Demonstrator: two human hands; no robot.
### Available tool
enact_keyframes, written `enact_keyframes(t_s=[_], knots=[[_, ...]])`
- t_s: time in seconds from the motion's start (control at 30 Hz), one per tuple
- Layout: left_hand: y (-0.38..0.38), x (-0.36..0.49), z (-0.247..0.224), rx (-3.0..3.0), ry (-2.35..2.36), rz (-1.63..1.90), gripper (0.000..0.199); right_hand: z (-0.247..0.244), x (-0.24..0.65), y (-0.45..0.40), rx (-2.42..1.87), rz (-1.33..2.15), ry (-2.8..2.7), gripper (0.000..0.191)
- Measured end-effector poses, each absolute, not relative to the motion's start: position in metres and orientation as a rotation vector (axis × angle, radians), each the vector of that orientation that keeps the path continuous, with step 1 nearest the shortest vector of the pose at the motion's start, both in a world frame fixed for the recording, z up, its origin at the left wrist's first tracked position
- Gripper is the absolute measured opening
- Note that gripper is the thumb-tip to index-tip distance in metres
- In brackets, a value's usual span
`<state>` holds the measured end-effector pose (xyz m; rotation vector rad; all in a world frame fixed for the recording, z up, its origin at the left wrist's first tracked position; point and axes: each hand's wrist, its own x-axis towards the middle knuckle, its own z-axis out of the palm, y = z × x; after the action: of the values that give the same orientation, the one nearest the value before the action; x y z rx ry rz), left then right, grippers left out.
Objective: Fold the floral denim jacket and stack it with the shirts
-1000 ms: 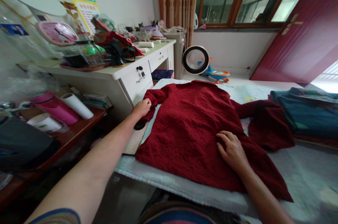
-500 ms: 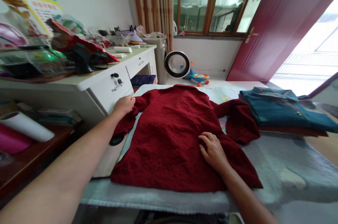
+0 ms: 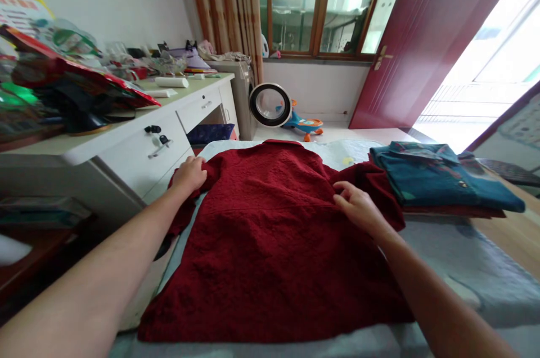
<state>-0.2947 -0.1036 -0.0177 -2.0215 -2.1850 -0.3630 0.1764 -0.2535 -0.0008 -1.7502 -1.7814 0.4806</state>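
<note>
A dark red long-sleeved shirt (image 3: pixel 270 256) lies spread out, collar at the far end and hem toward me. On its left, my left hand (image 3: pixel 192 174) is closed on the sleeve near the shoulder; the fingertips are partly hidden. My right hand (image 3: pixel 360 209) is at the shirt's right side, just below the armpit, thumb and fingers pinching the cloth there. The right sleeve bends outward behind that hand. Beneath the shirt is a pale blue-grey cover (image 3: pixel 439 256).
A stack of folded clothes, blue denim on top (image 3: pixel 447 175), sits to the right. At left stands a white desk (image 3: pixel 139 150) crowded with bags and small items. Beyond are a washing machine with its round door (image 3: pixel 270 104) open, a blue-and-orange ride-on toy (image 3: pixel 306 123) and a red door (image 3: pixel 392 37).
My right hand has moved up from the lower back of the shirt to its right side and closed on the cloth. My left hand stays at the left sleeve. The view has shifted slightly.
</note>
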Motion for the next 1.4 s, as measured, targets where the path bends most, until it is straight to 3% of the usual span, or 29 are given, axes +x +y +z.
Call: enact_keyframes(t_s=[0.1, 0.23, 0.4, 0.5, 0.63, 0.77, 0.97, 1.07, 1.2, 1.4], knots=[[-0.091, -0.285, -0.032, -2.175, -2.235, -0.219, 0.041, 0.0, 0.195, -0.208, -1.966, 0.406, -1.712, 0.044], [-0.08, -0.279, -0.049, -2.176, -2.329, -0.122, 0.05, -0.013, 0.211, -0.167, -2.124, 0.608, -1.828, 0.031], [-0.077, -0.287, -0.059, -2.152, -2.346, -0.034, 0.052, -0.01, 0.239, -0.152, -2.095, -0.021, -1.723, 0.019], [-0.079, -0.295, -0.056, -2.109, -2.285, 0.091, 0.043, -0.01, 0.252, -0.155, -2.14, -0.229, -1.736, 0.028], [-0.086, -0.297, -0.045, -1.974, -2.205, 0.181, 0.037, -0.011, 0.251, -0.163, -2.374, -0.033, -2.007, 0.037], [-0.09, -0.279, -0.033, -1.92, -2.068, 0.059, 0.04, 0.004, 0.229, -0.166, -2.578, 0.095, -2.025, 0.031], [-0.075, -0.22, -0.037, -2.326, -1.782, -0.179, 0.049, 0.001, 0.184, -0.149, -2.044, -0.074, -2.143, 0.042], [-0.076, -0.201, -0.054, -2.523, -1.831, -0.066, 0.062, -0.034, 0.184, -0.138, -1.9, -0.105, -2.226, 0.053], [-0.089, -0.201, -0.074, -2.582, -2.078, 0.147, 0.071, -0.079, 0.208, -0.13, -2.095, -0.021, -2.266, 0.058], [-0.08, -0.212, -0.057, -2.27, -2.299, 0.083, 0.066, -0.067, 0.219, -0.113, -2.132, 0.153, -2.245, 0.051]])
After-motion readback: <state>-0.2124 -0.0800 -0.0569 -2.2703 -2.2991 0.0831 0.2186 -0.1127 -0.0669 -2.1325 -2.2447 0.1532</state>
